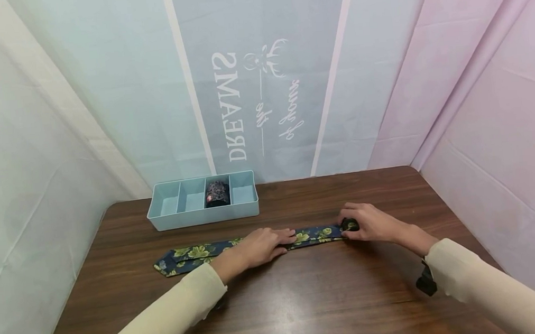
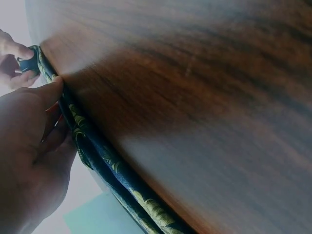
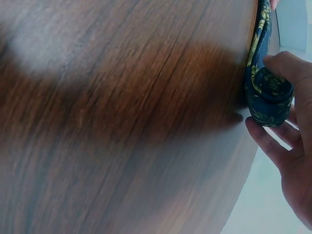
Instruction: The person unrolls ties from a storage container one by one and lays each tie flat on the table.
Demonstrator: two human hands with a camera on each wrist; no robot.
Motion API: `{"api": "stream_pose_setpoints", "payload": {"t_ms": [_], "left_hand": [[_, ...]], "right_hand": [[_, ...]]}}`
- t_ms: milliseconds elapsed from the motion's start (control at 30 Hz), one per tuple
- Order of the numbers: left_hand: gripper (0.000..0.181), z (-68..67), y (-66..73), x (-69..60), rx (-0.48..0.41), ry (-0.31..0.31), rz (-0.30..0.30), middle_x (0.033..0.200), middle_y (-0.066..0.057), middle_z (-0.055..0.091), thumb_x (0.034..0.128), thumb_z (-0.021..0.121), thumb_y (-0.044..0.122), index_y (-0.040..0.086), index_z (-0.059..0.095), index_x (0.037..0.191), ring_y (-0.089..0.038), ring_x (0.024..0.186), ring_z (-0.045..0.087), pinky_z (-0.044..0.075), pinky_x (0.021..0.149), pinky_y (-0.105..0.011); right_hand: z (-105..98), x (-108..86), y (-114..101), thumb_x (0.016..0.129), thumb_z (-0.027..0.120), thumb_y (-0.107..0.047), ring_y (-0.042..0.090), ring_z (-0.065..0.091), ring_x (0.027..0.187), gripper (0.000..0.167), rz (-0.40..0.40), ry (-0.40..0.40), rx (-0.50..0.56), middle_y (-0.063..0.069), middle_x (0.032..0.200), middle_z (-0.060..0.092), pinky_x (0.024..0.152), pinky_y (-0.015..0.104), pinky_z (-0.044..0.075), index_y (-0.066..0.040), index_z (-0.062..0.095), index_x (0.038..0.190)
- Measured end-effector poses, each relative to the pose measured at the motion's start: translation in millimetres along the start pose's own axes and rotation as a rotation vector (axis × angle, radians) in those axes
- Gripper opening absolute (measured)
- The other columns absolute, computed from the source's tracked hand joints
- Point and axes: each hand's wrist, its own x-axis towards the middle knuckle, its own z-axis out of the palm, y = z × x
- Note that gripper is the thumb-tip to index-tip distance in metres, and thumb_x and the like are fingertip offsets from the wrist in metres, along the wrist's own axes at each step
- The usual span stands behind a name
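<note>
A dark blue necktie point(image 1: 198, 251) with yellow-green flowers lies stretched across the wooden table, its wide pointed end to the left. At its right end the tie is wound into a small roll point(image 1: 349, 225). My right hand point(image 1: 372, 223) grips this roll between thumb and fingers; the right wrist view shows the coiled layers point(image 3: 270, 97) in the grasp. My left hand point(image 1: 260, 246) rests on the flat middle of the tie, fingers extended over the cloth. In the left wrist view the tie's folded edge point(image 2: 114, 165) runs along beneath that hand.
Behind the tie stands a light blue tray point(image 1: 205, 216) with several compartments. One compartment holds a dark patterned roll point(image 1: 217, 193). Fabric curtains point(image 1: 263, 8) enclose the table point(image 1: 279, 304) at the back and both sides.
</note>
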Motion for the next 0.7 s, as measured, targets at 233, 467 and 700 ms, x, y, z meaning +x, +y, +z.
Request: {"api": "stream_pose_setpoints", "payload": {"t_ms": [233, 467, 700], "left_hand": [[0.046, 0.6, -1.0, -0.9, -0.01, 0.014, 0.009, 0.162, -0.005, 0.047, 0.1096, 0.061, 0.023, 0.018, 0.056, 0.155, -0.019, 0.146, 0.051, 0.049, 0.114, -0.042], [0.047, 0.2, 0.4, 0.1, 0.013, 0.004, 0.0, 0.162, -0.002, 0.047, 0.1097, 0.061, 0.024, 0.021, 0.055, 0.156, -0.019, 0.144, 0.053, 0.049, 0.114, -0.042], [0.046, -0.5, 2.1, 3.1, 0.047, 0.004, -0.003, 0.161, -0.003, 0.049, 0.1095, 0.062, 0.028, 0.02, 0.057, 0.154, -0.019, 0.143, 0.055, 0.051, 0.113, -0.041]], "right_hand": [[-5.9, -5.1, 2.5, 0.088, 0.087, -0.015, 0.004, 0.058, 0.073, 0.022, 0.011, -0.002, -0.001, 0.003, 0.104, 0.067, 0.062, 0.025, 0.052, -0.01, 0.077, 0.107], [-11.3, -12.7, 9.4, 0.086, 0.088, -0.013, 0.007, 0.058, 0.071, 0.025, -0.008, 0.006, 0.005, 0.004, 0.102, 0.067, 0.059, 0.023, 0.049, -0.01, 0.077, 0.108], [-16.3, -19.2, 13.8, 0.083, 0.091, -0.014, 0.005, 0.059, 0.074, 0.028, 0.046, 0.008, -0.008, -0.002, 0.102, 0.069, 0.062, 0.024, 0.052, -0.011, 0.075, 0.107]]}}
